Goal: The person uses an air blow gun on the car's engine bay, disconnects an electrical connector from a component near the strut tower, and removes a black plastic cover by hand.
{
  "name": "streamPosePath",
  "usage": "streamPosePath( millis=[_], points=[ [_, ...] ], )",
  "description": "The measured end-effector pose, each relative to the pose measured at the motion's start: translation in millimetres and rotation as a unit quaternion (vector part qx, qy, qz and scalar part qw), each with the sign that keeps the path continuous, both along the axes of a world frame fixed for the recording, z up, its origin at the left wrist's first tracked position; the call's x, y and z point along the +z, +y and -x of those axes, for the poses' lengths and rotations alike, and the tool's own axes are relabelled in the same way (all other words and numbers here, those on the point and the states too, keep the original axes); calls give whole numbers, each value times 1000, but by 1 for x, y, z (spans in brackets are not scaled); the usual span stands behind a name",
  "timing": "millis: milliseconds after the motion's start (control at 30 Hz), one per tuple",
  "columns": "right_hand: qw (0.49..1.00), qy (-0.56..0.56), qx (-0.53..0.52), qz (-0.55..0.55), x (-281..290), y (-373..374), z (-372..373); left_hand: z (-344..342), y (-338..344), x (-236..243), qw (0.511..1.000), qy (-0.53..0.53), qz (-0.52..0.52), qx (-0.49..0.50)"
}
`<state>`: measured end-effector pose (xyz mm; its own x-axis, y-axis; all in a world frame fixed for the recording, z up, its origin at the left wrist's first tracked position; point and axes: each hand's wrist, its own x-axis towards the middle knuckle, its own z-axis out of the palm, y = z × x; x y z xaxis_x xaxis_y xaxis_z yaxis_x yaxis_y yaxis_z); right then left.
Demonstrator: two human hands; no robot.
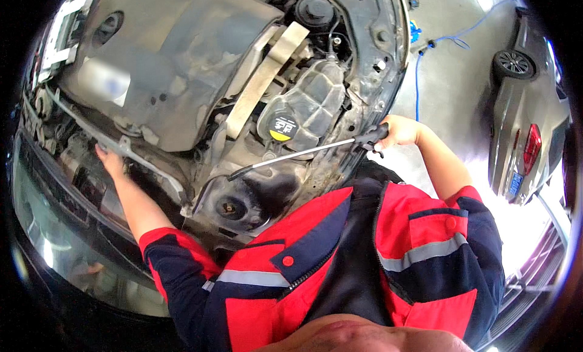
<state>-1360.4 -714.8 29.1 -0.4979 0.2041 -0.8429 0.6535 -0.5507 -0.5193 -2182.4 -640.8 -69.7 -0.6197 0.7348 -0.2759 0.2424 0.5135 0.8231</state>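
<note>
My right hand (401, 132) is closed round the black handle of a blow gun (319, 148) at the car's fender edge. Its long silver nozzle reaches left over the engine bay, and the black tip sits just above the dark strut tower (232, 207). A translucent coolant tank (313, 109) with a black and yellow cap lies beyond the nozzle. My left hand (111, 162) rests at the recess below the windshield, beside a grey metal crossbar (124, 147). Its fingers look stretched out, partly hidden, with nothing visible in them.
A large dusty engine cover (176, 60) fills the upper left. The windshield (54, 230) lies at the lower left. On the floor at the right runs a blue hose (418, 79). Farther right stands another parked car (516, 127).
</note>
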Motion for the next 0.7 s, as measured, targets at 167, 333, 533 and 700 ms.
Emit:
streamPosePath(
  millis=[167, 333, 533, 700],
  points=[
    [995, -81, 58, -29, -7, -4, 2, -61, -9, 38, 993, -35, 19, 114],
    [998, 40, -43, -10, -9, -10, 1, -106, -18, 91, 960, -193, -81, 184],
    [997, 70, -29, -30, -9, -14, -7, -138, -46, 136, 928, -243, -217, 183],
    [976, 139, 34, -164, -7, -17, -19, -182, -70, 178, 949, -144, -214, 179]
  ],
)
